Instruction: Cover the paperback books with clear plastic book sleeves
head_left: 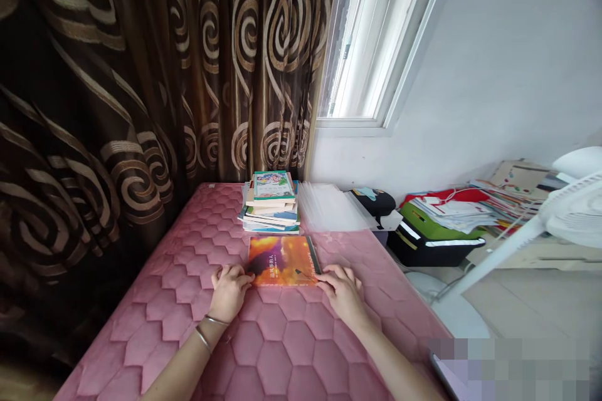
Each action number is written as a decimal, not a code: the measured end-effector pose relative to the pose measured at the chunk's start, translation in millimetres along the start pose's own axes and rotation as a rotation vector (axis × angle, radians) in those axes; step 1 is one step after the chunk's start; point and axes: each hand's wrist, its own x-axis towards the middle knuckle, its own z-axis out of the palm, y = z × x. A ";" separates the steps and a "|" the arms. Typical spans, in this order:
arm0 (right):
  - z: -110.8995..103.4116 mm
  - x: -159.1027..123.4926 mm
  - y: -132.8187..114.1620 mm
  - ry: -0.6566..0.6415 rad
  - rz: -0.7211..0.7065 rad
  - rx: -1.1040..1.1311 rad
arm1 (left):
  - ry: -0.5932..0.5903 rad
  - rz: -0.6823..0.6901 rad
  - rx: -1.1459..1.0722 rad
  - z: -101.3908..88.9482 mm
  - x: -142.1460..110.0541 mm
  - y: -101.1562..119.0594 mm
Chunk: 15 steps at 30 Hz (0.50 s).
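Note:
An orange and purple book [282,261] lies flat on the pink quilted mattress [282,338], its cover facing up. My left hand [230,288] grips the book's left edge near the front corner, with thumb and fingers closed there. At the right edge, near its front corner, my right hand [341,285] pinches the book in the same way. Just behind it stands a stack of books [271,203], topped by one with a green-edged cover. Clear plastic sheets or covers [333,207] lie right of the stack.
A dark patterned curtain [188,75] hangs along the left and back. Beyond the mattress's right edge are a black object [376,202], a green and black bag [433,238] with papers on it, and a white fan [498,250] on the floor.

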 end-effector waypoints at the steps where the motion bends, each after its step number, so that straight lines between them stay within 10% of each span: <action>1: -0.8 -0.1 0.1 -0.008 0.001 0.005 | 0.003 -0.014 0.012 -0.9 -0.5 2.0; 15: 21.4 12.4 -79.2 -0.021 -0.118 0.040 | 0.013 0.124 -0.010 28.9 16.3 83.2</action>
